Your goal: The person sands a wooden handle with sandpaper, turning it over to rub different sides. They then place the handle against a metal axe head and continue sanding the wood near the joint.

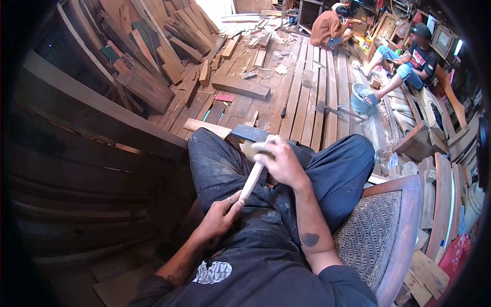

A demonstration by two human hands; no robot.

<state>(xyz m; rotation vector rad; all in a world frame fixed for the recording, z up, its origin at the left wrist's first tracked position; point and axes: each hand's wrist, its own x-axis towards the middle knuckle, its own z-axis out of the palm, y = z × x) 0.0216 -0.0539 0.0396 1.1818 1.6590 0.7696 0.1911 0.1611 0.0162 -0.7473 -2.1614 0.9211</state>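
My left hand (222,217) is closed around the lower end of a pale wooden stick (250,183), which slants up and away over my lap. Near the stick's far end, my right hand (280,162) presses a yellowish-tan piece of sandpaper (249,149) against the wood, with thumb and fingers wrapped round it. Part of the sandpaper is hidden under the fingers. Just beyond my right hand, a dark flat-topped block (249,133) sits between my knees.
A chair with a woven seat (371,220) stands at my right. Planks (148,87) lean at the left, and a thick board (240,87) lies on the slatted floor. A hatchet-like tool (337,110) lies near a bucket (362,97). Two people (327,28) sit farther off.
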